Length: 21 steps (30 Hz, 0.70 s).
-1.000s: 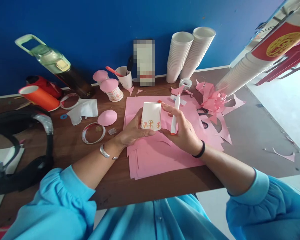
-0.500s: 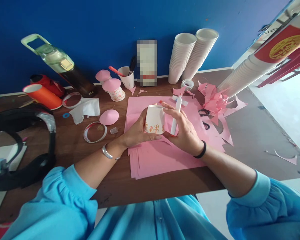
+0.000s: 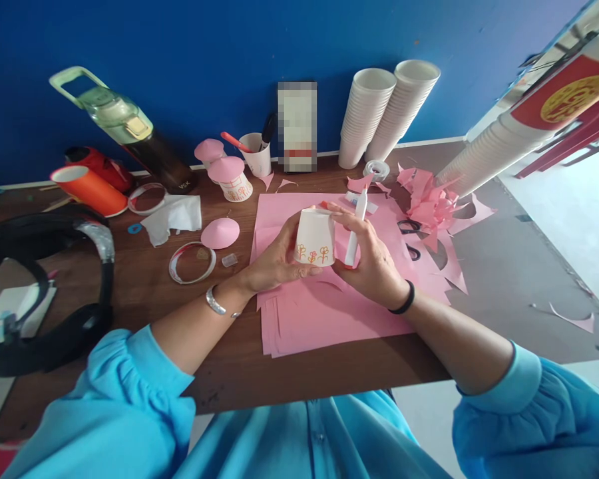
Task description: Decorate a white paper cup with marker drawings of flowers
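Upside down between my hands is a white paper cup (image 3: 315, 233) with orange flowers drawn along its lower rim. My left hand (image 3: 277, 263) wraps its left side, thumb along the rim. My right hand (image 3: 374, 259) holds a white marker (image 3: 358, 226) upright against the palm, its reddish tip pointing up. The fingers of that hand also touch the cup's top right. Beneath both hands lies a stack of pink paper (image 3: 324, 319). To the left are a pink paper cone (image 3: 220, 233) and a decorated cup with a pink cone roof (image 3: 237, 187).
Stacked paper cups (image 3: 367, 120) stand by the blue wall. Pink scraps (image 3: 432, 199) and scissors (image 3: 413, 251) lie right of the paper. A tape roll (image 3: 192, 263), a white cloth (image 3: 174, 216), a bottle (image 3: 150, 150) and a black headset (image 3: 44, 293) are on the left.
The cup has turned a little in my hands, showing different flowers, and shifted slightly right. My right fingers have moved onto its upper edge; the marker stays in that hand.
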{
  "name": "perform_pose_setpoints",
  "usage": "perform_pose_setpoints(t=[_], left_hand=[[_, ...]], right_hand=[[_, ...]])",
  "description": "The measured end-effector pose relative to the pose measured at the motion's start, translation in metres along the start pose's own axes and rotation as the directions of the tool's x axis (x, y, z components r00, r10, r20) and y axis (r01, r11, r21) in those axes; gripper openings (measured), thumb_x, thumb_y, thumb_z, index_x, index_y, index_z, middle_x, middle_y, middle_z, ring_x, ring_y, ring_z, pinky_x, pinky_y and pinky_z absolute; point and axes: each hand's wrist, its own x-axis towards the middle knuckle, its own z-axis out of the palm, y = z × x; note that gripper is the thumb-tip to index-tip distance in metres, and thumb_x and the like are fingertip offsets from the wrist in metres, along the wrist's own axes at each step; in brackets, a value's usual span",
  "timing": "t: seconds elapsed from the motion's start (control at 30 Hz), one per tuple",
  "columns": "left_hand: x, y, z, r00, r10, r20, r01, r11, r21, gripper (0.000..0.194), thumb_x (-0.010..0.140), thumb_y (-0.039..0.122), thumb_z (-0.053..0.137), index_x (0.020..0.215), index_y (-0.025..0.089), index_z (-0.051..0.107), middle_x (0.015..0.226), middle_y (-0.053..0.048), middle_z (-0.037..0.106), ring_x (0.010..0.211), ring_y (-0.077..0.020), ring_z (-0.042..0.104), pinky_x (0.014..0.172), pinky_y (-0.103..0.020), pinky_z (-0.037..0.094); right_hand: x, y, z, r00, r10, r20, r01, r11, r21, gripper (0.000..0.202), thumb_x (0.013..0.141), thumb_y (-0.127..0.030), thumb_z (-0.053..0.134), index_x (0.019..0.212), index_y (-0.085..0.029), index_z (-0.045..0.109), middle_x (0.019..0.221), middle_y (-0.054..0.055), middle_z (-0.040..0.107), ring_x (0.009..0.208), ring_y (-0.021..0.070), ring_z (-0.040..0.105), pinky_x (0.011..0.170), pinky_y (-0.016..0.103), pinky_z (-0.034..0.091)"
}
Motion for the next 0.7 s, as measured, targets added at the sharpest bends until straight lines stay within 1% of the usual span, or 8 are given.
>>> perform_pose_setpoints(t=[0.1,0.2,0.27,0.37,0.43,0.6,0.7], left_hand=[[0.0007,-0.0013,0.0001,1.0,0.008,-0.026,-0.007,0.999,0.047,0.106,0.075,0.038,0.094,0.164,0.037,0.036,0.17,-0.012,0.037,0.159,-0.0395,0.034,0.126,-0.057,0.04],[0.001,-0.0004,0.0002,1.0,0.005,-0.021,-0.003,0.996,0.094,0.113,0.074,0.039,0.095,0.167,0.037,0.031,0.17,-0.013,0.037,0.158,-0.0396,0.035,0.128,-0.061,0.036],[0.0012,0.0005,0.0003,1.0,0.004,-0.007,-0.003,0.994,0.106,0.114,0.075,0.04,0.095,0.168,0.038,0.029,0.17,-0.012,0.037,0.158,-0.04,0.035,0.128,-0.062,0.035],[0.0017,0.0005,0.0002,1.0,0.016,0.004,-0.017,0.994,0.11,0.113,0.075,0.041,0.095,0.168,0.039,0.03,0.172,-0.012,0.035,0.16,-0.0405,0.033,0.129,-0.063,0.033],[0.0019,-0.0007,0.0001,1.0,0.02,0.004,-0.02,0.995,0.097,0.112,0.075,0.041,0.095,0.167,0.039,0.031,0.172,-0.012,0.036,0.161,-0.0403,0.032,0.129,-0.063,0.033],[0.0019,-0.0044,0.0002,1.0,0.021,-0.008,-0.021,1.0,0.002,0.108,0.075,0.037,0.095,0.165,0.04,0.034,0.172,-0.011,0.035,0.162,-0.0395,0.031,0.128,-0.062,0.035],[0.0021,-0.0049,0.0003,1.0,0.011,-0.016,-0.011,1.0,-0.017,0.108,0.074,0.036,0.096,0.164,0.04,0.035,0.172,-0.011,0.037,0.161,-0.0399,0.032,0.128,-0.063,0.036]], right_hand=[[-0.0006,0.0009,0.0013,1.0,-0.006,0.0,0.006,1.0,-0.001,0.079,0.086,-0.01,0.069,0.156,-0.03,0.038,0.165,0.015,0.053,0.155,0.0318,0.051,0.123,0.062,0.049],[-0.0016,0.002,0.0027,1.0,-0.027,-0.002,0.027,1.0,-0.012,0.08,0.086,-0.01,0.068,0.157,-0.03,0.037,0.164,0.016,0.053,0.155,0.0325,0.051,0.121,0.063,0.05],[-0.0024,0.0028,0.0035,1.0,-0.031,-0.003,0.03,0.999,-0.028,0.083,0.084,-0.009,0.068,0.158,-0.031,0.037,0.163,0.014,0.055,0.154,0.0329,0.052,0.119,0.062,0.051],[-0.0032,0.0039,0.0038,0.999,-0.034,-0.011,0.033,0.998,-0.045,0.085,0.083,-0.009,0.067,0.159,-0.032,0.035,0.162,0.013,0.056,0.151,0.0338,0.055,0.116,0.061,0.054],[-0.0031,0.0042,0.0035,0.999,-0.037,-0.02,0.036,0.998,-0.046,0.084,0.085,-0.011,0.069,0.159,-0.033,0.035,0.161,0.013,0.057,0.15,0.0341,0.056,0.115,0.06,0.055],[-0.0021,0.0045,0.0018,0.998,-0.038,-0.043,0.036,0.999,-0.027,0.079,0.088,-0.018,0.074,0.157,-0.031,0.038,0.158,0.014,0.059,0.147,0.0343,0.058,0.114,0.059,0.056],[-0.0023,0.0049,0.0014,0.999,-0.027,-0.034,0.026,0.999,-0.03,0.079,0.089,-0.02,0.075,0.158,-0.032,0.038,0.157,0.014,0.059,0.147,0.0347,0.058,0.113,0.06,0.056]])
